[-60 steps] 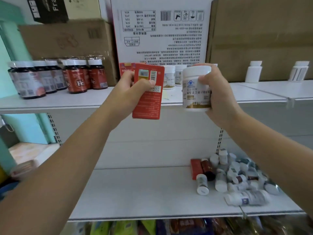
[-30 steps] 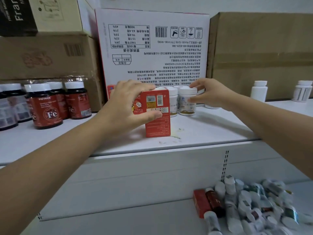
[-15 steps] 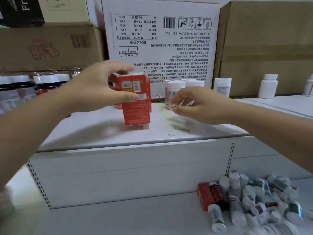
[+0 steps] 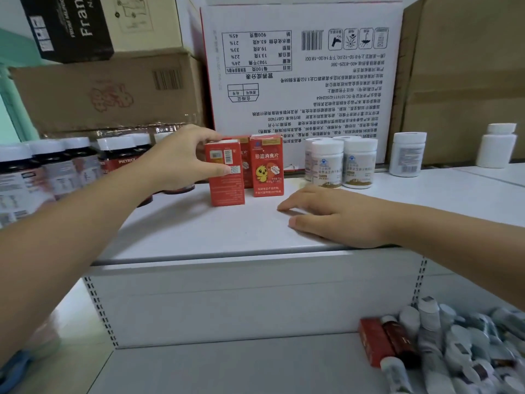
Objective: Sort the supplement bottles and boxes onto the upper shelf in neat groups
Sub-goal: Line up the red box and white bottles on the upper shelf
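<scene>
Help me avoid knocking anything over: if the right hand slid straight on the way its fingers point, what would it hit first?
Probably the base of the front red box that the left hand grips, though depth is unclear; the right hand lies flat.

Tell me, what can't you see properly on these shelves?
Head view: the middle red box hides behind the front red box the left hand grips.
Head view: dark bottles far left, labels blurred.
Head view: bottle pile on the lower shelf, blurred and cut off by the right edge.
</scene>
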A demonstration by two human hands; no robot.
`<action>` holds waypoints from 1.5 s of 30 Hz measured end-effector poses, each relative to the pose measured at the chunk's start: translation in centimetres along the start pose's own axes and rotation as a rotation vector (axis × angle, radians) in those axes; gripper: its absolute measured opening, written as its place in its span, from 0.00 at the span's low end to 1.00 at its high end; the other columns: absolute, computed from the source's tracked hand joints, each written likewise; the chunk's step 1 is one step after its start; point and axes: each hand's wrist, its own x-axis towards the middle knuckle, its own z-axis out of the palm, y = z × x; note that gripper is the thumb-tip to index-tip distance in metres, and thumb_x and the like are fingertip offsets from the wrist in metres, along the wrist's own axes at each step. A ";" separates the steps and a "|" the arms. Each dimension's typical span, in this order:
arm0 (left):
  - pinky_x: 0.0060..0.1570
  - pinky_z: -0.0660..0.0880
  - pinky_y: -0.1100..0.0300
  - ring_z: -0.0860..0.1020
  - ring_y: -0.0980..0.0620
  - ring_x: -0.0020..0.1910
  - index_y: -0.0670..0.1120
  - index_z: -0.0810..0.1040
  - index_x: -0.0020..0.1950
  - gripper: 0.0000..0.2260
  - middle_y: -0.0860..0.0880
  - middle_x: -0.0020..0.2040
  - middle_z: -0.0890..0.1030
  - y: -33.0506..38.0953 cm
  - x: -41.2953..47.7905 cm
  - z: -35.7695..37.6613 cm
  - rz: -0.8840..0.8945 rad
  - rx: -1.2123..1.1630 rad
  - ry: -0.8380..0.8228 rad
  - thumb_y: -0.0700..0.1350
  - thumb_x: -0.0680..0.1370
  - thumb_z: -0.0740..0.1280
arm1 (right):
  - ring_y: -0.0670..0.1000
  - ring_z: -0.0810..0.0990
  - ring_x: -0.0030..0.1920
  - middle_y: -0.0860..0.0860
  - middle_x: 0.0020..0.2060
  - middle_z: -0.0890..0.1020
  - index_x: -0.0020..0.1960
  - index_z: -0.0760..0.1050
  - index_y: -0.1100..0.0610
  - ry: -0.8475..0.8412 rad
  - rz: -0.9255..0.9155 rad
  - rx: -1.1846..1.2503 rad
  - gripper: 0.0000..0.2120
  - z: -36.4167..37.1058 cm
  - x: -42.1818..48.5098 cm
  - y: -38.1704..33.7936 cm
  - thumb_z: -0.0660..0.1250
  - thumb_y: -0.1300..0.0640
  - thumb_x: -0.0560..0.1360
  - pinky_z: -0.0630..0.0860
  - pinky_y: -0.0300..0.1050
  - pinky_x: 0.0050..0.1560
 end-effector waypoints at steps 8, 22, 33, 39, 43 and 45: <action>0.59 0.68 0.63 0.73 0.56 0.57 0.52 0.76 0.65 0.24 0.50 0.61 0.72 -1.5 0.7 1.9 -0.011 0.073 0.058 0.45 0.70 0.76 | 0.45 0.66 0.69 0.43 0.68 0.69 0.70 0.68 0.44 0.008 0.006 0.033 0.21 0.1 0.0 0.0 0.57 0.43 0.79 0.60 0.45 0.71; 0.58 0.69 0.62 0.75 0.54 0.63 0.47 0.47 0.79 0.45 0.51 0.74 0.67 -1.2 0.5 3.6 -0.227 -0.125 0.062 0.43 0.72 0.75 | 0.46 0.67 0.68 0.44 0.68 0.70 0.69 0.68 0.43 0.018 -0.005 0.050 0.20 0.2 0.1 0.2 0.58 0.42 0.79 0.63 0.47 0.70; 0.57 0.71 0.58 0.76 0.54 0.55 0.52 0.74 0.67 0.17 0.53 0.62 0.78 1.8 -6.1 0.1 -0.232 0.328 -0.356 0.54 0.79 0.64 | 0.49 0.76 0.58 0.47 0.60 0.79 0.61 0.76 0.48 0.080 -0.008 -0.109 0.17 -0.9 -1.4 -1.0 0.59 0.43 0.78 0.72 0.47 0.59; 0.57 0.74 0.52 0.75 0.54 0.58 0.53 0.73 0.67 0.17 0.53 0.65 0.76 5.3 -10.3 -0.9 -0.122 0.401 -0.244 0.53 0.79 0.63 | 0.48 0.75 0.55 0.47 0.62 0.77 0.65 0.74 0.48 0.146 0.047 -0.190 0.21 -2.0 -7.0 0.0 0.60 0.39 0.76 0.72 0.46 0.54; 0.56 0.71 0.54 0.74 0.51 0.60 0.51 0.73 0.67 0.17 0.51 0.64 0.75 8.7 -14.0 0.4 -0.028 0.446 -0.117 0.52 0.79 0.62 | 0.50 0.74 0.59 0.47 0.62 0.76 0.63 0.75 0.46 0.213 0.081 -0.131 0.20 -1.7 -12.6 1.4 0.60 0.39 0.75 0.73 0.50 0.59; 0.59 0.70 0.52 0.73 0.49 0.63 0.50 0.73 0.67 0.18 0.50 0.65 0.74 10.2 -16.1 1.6 0.012 0.464 -0.061 0.52 0.79 0.62 | 0.50 0.72 0.62 0.47 0.64 0.74 0.64 0.73 0.45 0.237 0.099 -0.128 0.22 -1.0 -15.5 2.2 0.59 0.38 0.75 0.72 0.51 0.61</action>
